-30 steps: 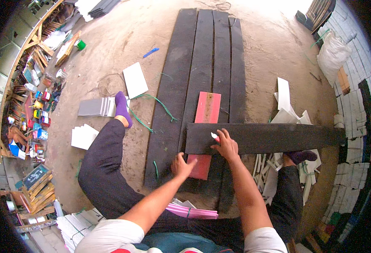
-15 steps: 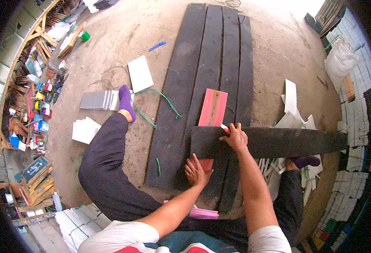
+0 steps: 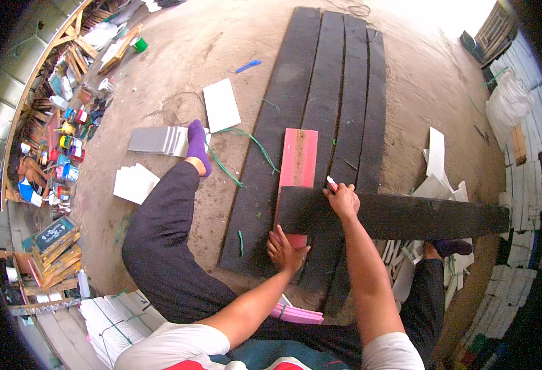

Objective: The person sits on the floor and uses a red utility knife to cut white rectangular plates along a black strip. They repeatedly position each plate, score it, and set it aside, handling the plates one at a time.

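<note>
Your right hand (image 3: pixel 343 201) clasps a red-and-white tool (image 3: pixel 332 183) over the left-right black plank (image 3: pixel 431 216); your left hand (image 3: pixel 287 251), grip unclear, touches the pink board (image 3: pixel 298 161) running near-far beneath.

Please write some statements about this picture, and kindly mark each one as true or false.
1. The right hand holds a small red-and-white tool. True.
2. The crosswise black board lies beneath the pink board. False: it lies over it.
3. The left hand is at the pink board's near end. True.
4. The blue object lies right of the long black boards. False: it lies left of them.
</note>
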The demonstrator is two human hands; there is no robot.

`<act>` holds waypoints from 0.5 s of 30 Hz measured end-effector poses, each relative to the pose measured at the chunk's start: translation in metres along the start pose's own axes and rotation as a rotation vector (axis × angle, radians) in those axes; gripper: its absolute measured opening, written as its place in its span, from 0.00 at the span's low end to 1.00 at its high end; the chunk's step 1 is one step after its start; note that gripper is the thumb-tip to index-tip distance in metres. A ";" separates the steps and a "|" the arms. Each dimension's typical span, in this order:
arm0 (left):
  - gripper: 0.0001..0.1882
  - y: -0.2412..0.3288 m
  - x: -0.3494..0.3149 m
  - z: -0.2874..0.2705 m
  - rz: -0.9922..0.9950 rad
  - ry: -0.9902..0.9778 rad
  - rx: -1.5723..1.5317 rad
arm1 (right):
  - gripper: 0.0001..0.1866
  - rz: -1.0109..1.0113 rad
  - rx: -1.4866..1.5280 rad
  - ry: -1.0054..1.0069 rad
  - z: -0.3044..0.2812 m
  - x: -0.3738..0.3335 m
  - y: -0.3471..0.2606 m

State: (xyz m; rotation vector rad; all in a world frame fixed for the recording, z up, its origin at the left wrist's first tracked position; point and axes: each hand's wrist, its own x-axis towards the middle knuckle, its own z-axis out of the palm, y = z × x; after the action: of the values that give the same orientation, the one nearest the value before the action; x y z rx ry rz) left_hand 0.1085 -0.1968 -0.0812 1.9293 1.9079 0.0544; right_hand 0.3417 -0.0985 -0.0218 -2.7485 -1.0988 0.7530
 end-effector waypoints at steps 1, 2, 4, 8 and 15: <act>0.67 -0.002 0.001 -0.003 0.016 0.026 -0.028 | 0.30 0.029 0.009 0.017 0.006 0.002 -0.002; 0.65 -0.003 0.003 -0.005 0.037 0.051 -0.059 | 0.30 0.058 0.017 0.033 0.011 0.003 -0.003; 0.61 -0.013 0.021 -0.001 0.032 0.145 -0.099 | 0.25 0.099 0.041 0.163 0.025 0.004 -0.015; 0.46 -0.031 0.078 -0.006 -0.003 0.303 -0.210 | 0.18 -0.129 0.132 0.265 0.046 0.007 -0.061; 0.20 -0.054 0.311 -0.069 0.031 0.462 -0.469 | 0.21 -0.186 0.164 0.195 0.095 0.027 -0.115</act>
State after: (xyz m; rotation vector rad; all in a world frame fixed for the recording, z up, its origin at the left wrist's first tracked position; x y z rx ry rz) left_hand 0.0528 0.1189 -0.1179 1.7135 1.9049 0.9411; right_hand 0.2417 -0.0045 -0.0863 -2.4805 -1.1737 0.5140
